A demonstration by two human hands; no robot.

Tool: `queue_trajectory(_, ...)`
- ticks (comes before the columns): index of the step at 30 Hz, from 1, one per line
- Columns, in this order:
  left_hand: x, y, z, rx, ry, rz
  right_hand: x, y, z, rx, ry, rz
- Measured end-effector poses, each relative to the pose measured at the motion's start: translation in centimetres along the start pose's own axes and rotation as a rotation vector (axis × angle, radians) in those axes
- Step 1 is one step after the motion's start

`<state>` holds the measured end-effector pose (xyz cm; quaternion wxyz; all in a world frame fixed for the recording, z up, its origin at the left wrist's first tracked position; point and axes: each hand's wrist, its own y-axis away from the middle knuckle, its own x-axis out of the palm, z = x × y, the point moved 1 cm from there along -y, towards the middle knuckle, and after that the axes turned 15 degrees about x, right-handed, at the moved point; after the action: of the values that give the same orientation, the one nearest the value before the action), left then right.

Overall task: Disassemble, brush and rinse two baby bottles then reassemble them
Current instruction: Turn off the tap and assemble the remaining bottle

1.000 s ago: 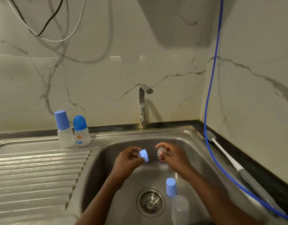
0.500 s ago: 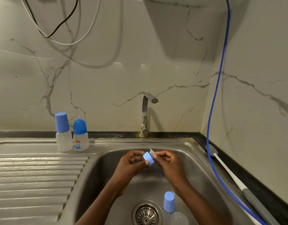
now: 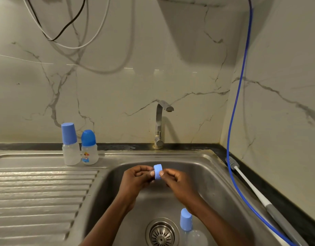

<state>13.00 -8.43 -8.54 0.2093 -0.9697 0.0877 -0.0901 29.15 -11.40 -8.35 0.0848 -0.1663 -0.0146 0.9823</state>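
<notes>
Pale blue ring (image 3: pixel 158 171), small, round, perhaps ribbed

Both hands, left (image 3: pixel 135 178) and right (image 3: pixel 178 180), pinch a blue collar ring (image 3: pixel 158 171) above the sink (image 3: pixel 206 174).

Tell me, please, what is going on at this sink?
A person is working over the sink, with the left hand and the right hand both pinching a small blue ring. One bottle with a blue cap sits in the basin beside the drain. A tall bottle and a short bottle, both capped, stand on the drainboard. The brush lies untouched on the counter to the right. No water shows at the tap.
</notes>
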Motion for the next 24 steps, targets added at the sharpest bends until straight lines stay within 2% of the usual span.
queue_trajectory(6,0.5,0.1,0.4,0.017,-0.211,0.034,0.1,0.2,-0.2,-0.026,-0.026,0.078)
queue_trajectory(9,0.8,0.0,0.6,0.033,-0.37,0.046,-0.2,0.0,-0.2,-0.06,0.037,0.085)
queue_trajectory(19,1.8,-0.5,-0.9,0.126,-0.663,0.039,-0.3,-0.4,0.4,-0.11,0.127,0.061)
queue_trajectory(24,2.7,-0.2,-1.4,0.227,-0.671,0.005,-0.7,-0.6,0.2,-0.007,-0.12,0.091)
